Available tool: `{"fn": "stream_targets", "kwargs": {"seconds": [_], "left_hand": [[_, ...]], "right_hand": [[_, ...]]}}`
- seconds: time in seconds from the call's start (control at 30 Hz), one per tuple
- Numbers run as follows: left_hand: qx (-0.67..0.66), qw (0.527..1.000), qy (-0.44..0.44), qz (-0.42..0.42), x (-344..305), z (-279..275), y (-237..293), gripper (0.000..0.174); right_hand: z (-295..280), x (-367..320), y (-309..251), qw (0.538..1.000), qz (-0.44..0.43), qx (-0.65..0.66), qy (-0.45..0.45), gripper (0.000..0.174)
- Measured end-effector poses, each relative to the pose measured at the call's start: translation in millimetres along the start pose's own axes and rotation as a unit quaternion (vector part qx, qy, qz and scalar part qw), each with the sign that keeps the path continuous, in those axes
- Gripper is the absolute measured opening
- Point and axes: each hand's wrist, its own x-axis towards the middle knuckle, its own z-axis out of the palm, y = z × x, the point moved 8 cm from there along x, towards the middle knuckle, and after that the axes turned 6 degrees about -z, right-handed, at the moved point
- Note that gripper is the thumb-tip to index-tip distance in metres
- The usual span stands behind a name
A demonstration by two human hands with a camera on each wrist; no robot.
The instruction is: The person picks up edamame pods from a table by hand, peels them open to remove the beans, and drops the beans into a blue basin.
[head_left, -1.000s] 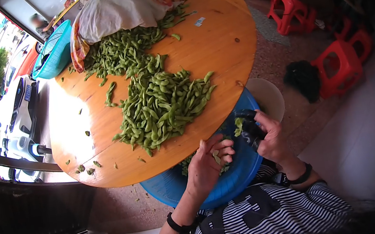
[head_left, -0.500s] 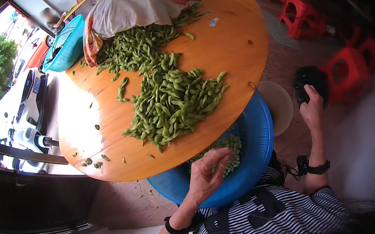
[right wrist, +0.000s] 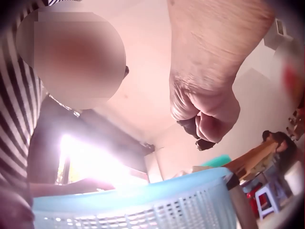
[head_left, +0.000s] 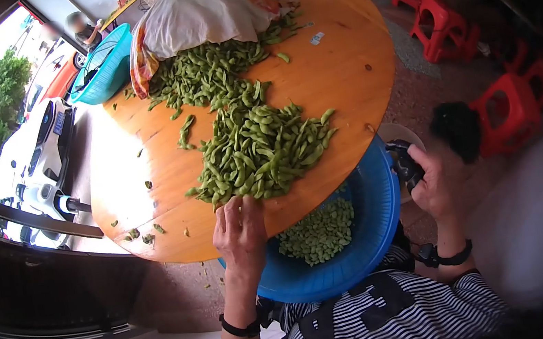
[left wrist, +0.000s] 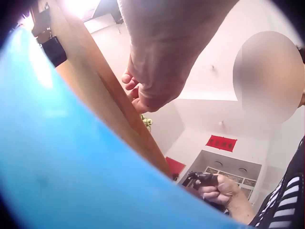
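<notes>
A: Where the round wooden table (head_left: 347, 68) curves toward the viewer, what is found at the left?

B: The left hand (head_left: 240, 229) is laid on the table's near edge. Its fingers are fairly straight and spread, and their tips touch the near fringe of a heap of green pods (head_left: 262, 150). Nothing is gripped. The heap is spread from the near edge toward the table's middle.

A: And further right?

B: A blue basin (head_left: 378, 213) is tucked under the near edge, with a mound of paler green pieces (head_left: 318, 232) inside. Just beside its right rim, the right hand (head_left: 435, 185) is closed round a small dark tool (head_left: 404, 163). The kind of tool cannot be told.

A: How would the pods be judged to handle?

B: They are likely light, firm yet bendable, not slippery, and easily scattered. A single pod is best pinched at its middle, across the flat sides. Several can be raked toward the edge under flat fingers.
</notes>
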Motion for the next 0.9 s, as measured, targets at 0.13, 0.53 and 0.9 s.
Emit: {"fn": "stream_targets", "kwargs": {"seconds": [0.13,0.53,0.9], "left_hand": [[-0.143,0.981,-0.036,-0.127,-5.1,-4.5,-9.0,0.015],[-0.638,0.638,-0.257,-0.346,-53.9,63.2,47.8,0.008],[-0.489,0.81,-0.178,-0.27,-52.7,61.9,53.6,0.01]], "right_hand": [[56.7,-9.4,-15.6,0.988,-0.043,0.122,-0.088,0.044],[123.7,-28.4,-13.3,0.865,0.22,0.399,-0.208,0.033],[119.5,-25.5,-11.3,0.823,0.201,0.491,-0.202,0.035]]}}
